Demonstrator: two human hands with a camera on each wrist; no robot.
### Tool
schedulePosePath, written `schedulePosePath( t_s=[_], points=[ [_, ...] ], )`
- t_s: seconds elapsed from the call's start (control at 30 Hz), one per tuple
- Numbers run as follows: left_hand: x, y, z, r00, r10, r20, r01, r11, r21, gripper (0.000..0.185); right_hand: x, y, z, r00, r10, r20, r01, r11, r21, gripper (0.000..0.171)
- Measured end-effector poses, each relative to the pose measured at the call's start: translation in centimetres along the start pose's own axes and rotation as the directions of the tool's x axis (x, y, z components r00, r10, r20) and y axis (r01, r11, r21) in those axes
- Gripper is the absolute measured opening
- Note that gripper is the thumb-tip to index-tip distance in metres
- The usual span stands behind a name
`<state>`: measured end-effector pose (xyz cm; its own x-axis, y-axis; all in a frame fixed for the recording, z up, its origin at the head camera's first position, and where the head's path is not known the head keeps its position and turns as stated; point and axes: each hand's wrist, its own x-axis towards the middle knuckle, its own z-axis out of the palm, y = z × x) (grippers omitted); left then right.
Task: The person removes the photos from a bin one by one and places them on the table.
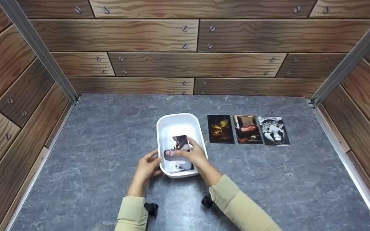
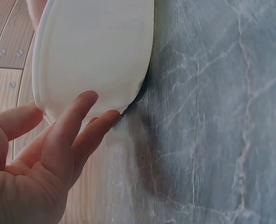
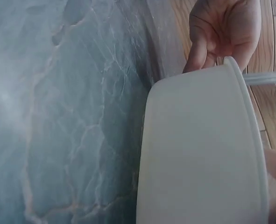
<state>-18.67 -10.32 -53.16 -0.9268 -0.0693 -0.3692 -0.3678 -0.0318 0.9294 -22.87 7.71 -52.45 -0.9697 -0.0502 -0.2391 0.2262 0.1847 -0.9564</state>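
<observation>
A white plastic tub (image 1: 160,128) with rounded corners stands on the grey marbled table. My left hand (image 1: 146,166) holds its near left corner; in the left wrist view the thumb is at the rim and the fingers (image 2: 67,123) lie against the outer wall. Inside the tub is a photo print (image 1: 182,163) showing a person. My right hand (image 1: 198,156) reaches over the right rim and pinches this print by its right side, thumb on top. From the right wrist, the tub wall (image 3: 198,140) hides most of that hand.
Right of the tub lie three prints in a row: a dark one (image 1: 221,129), a brownish one (image 1: 248,129) and a black-and-white one (image 1: 274,130). Wood-patterned walls (image 1: 153,64) enclose the back and sides. Black wrist devices (image 1: 151,208) sit at both sleeves.
</observation>
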Motion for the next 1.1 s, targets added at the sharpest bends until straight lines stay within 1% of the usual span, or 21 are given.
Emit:
schedulePosePath(
  t_s=[0.1,0.23,0.37,0.5,0.7,0.77,0.93,1.1],
  points=[
    [-0.1,-0.2,0.0,1.000,0.004,0.001,-0.004,1.000,-0.008,0.048,0.2,0.2,0.2,0.999,0.041,-0.012,-0.041,0.999,0.013,0.077],
    [-0.2,-0.1,0.0,1.000,0.000,0.008,0.000,1.000,-0.009,0.049,0.6,0.5,0.5,0.996,0.089,-0.007,-0.089,0.996,0.016,0.075],
    [-0.3,0.0,0.0,1.000,-0.003,0.009,0.003,1.000,0.003,0.050,0.9,0.6,0.7,0.992,0.123,-0.005,-0.123,0.992,0.019,0.079],
    [-0.3,0.1,0.0,1.000,0.008,0.010,-0.008,1.000,0.013,0.050,1.3,0.6,0.7,0.988,0.153,-0.011,-0.153,0.988,0.008,0.080],
    [-0.3,0.1,-0.1,1.000,0.025,0.017,-0.025,1.000,-0.012,0.050,1.7,0.6,0.7,0.991,0.127,-0.031,-0.129,0.987,-0.095,0.071],
    [-0.3,0.1,-0.1,1.000,0.020,0.016,-0.020,1.000,-0.013,0.051,1.7,0.6,0.7,0.992,0.117,-0.035,-0.120,0.987,-0.108,0.066],
    [-0.3,0.1,-0.1,1.000,0.021,0.016,-0.020,1.000,-0.017,0.050,1.6,0.6,0.7,0.993,0.109,-0.047,-0.113,0.987,-0.114,0.064],
    [-0.2,0.0,0.0,1.000,0.030,0.008,-0.029,0.999,-0.015,0.049,1.6,0.6,0.6,0.993,0.113,-0.045,-0.117,0.990,-0.078,0.065]
  ],
)
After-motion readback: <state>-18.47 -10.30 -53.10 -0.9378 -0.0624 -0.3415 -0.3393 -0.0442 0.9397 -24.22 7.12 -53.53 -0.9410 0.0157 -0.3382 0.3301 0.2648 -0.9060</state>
